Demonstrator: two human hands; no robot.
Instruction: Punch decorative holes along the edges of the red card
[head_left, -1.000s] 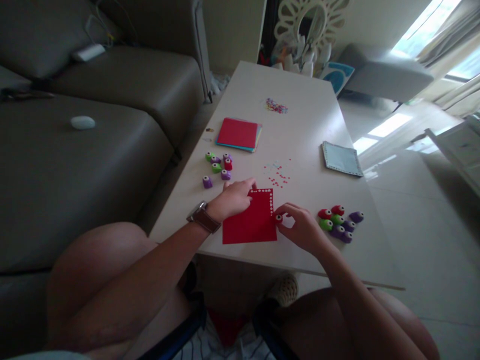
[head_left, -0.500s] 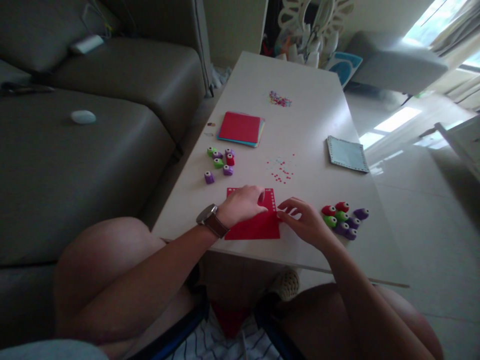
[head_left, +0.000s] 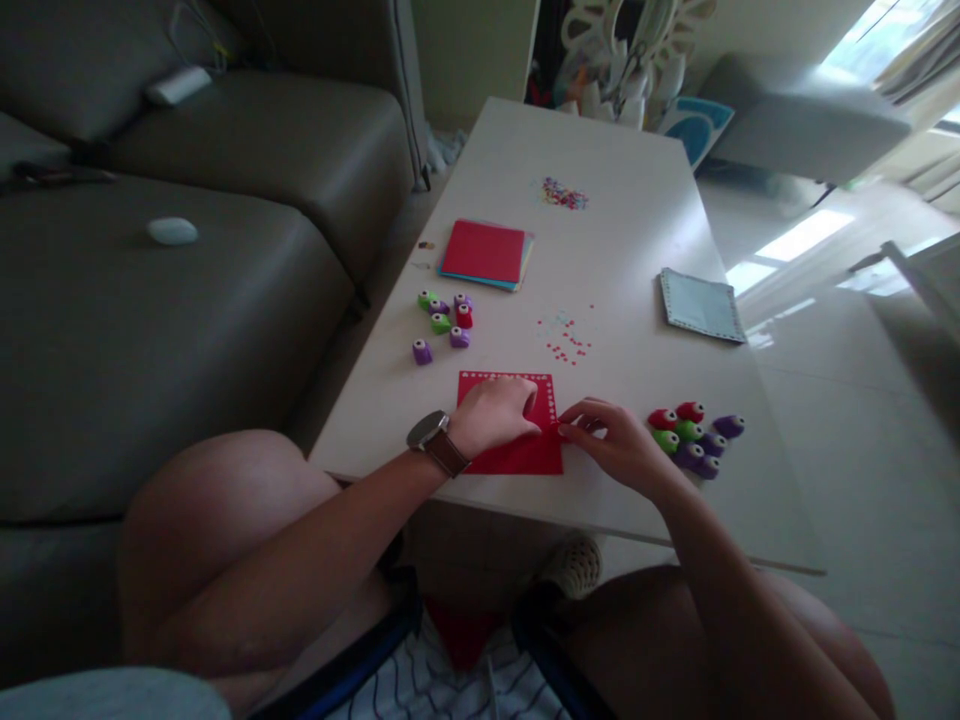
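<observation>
A red square sheet of paper lies at the table's near edge, with a row of small pale marks or holes along its top and right borders. My left hand, a watch on its wrist, rests across the sheet with thumb and fingers apart. At the sheet's right edge, the thumb and forefinger of my right hand are pinched together; whatever is between them is too small to make out. Right of that hand sits a group of red, green and purple mini paper punches.
More mini punches stand at the left, below a stack of coloured paper. Small red and pale paper bits lie beyond the sheet, and a confetti pile farther back. A pale-blue bordered sheet lies near the white table's right edge.
The view has shifted slightly. Both hands keep nearly the same places on and beside the red sheet, my right fingertips still at its right edge.
</observation>
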